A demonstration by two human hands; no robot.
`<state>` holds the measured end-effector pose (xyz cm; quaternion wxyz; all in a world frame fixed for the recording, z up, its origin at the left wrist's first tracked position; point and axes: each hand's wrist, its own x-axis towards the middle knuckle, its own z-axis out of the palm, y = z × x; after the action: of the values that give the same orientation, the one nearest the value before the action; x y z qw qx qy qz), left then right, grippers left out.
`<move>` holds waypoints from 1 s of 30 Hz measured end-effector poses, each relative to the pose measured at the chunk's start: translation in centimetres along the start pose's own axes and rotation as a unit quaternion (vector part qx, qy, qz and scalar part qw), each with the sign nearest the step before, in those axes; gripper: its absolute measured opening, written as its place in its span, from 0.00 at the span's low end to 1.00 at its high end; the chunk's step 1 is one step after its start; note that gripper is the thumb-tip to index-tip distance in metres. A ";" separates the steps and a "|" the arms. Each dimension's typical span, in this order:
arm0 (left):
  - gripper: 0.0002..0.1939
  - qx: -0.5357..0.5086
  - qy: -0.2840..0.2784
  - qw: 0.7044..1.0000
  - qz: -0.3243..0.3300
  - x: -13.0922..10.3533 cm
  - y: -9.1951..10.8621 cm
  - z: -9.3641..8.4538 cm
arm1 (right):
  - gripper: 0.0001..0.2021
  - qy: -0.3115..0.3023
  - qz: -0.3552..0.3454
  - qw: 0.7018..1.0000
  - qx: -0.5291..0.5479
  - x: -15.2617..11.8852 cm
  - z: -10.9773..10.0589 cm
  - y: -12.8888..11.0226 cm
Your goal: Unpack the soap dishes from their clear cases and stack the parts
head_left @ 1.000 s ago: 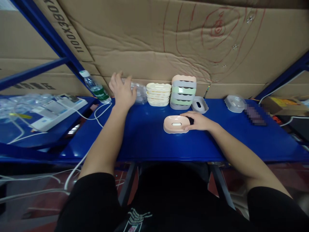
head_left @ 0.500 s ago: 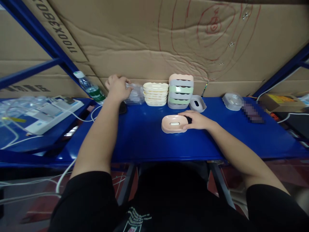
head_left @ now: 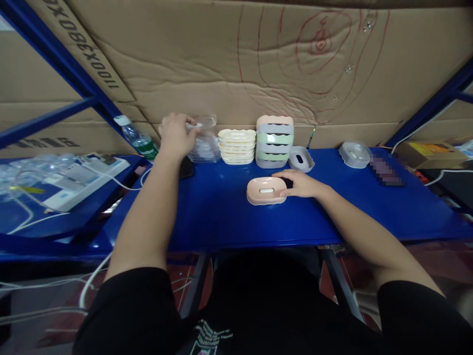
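Observation:
My left hand [head_left: 178,135] pinches a clear plastic lid [head_left: 205,121], held tilted just above a stack of clear lids [head_left: 205,149] at the back. My right hand [head_left: 303,184] grips the right end of a pink soap dish [head_left: 258,193] resting on the blue table; a pale oval shows in its middle. Right of the clear stack stand nested cream trays [head_left: 237,148] with wavy rims. Beside them rises a taller stack of pink, grey and green soap dishes [head_left: 274,148]. One grey dish with an oval slot [head_left: 305,165] leans at that stack's foot.
A water bottle [head_left: 142,143] stands at the back left, near a dark phone-like object [head_left: 186,168]. On the right lie a grey dish with a clear lid [head_left: 355,155] and a blurred-out item [head_left: 386,170]. Cardboard [head_left: 192,59] walls the back; blue frame posts [head_left: 62,64] flank the table.
My left hand has lifted one clear lid off the stack of clear lids. My right hand and the pink soap dish have stayed in place; the view has shifted slightly.

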<state>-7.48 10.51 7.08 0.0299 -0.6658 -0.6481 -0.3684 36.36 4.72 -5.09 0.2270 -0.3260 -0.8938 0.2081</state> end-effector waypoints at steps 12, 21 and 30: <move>0.19 -0.346 -0.078 0.930 0.098 -9.9 9.7 2.9 | 0.61 0.260 -0.056 0.949 -0.170 -0.3 -2.1 -0.1; 0.21 -0.528 -0.275 0.801 -0.053 -12.8 10.5 7.3 | 0.45 0.100 -0.101 0.971 -0.190 0.0 -0.9 -3.3; 0.27 -0.516 -0.267 0.814 0.001 -13.0 9.4 7.9 | 0.48 0.110 -0.129 0.969 -0.178 0.0 -0.1 -2.9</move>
<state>5.84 2.16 -1.49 -0.4919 -0.6561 -0.3452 -0.4565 35.01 2.74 -3.53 0.2868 -0.2643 -0.9206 -0.0220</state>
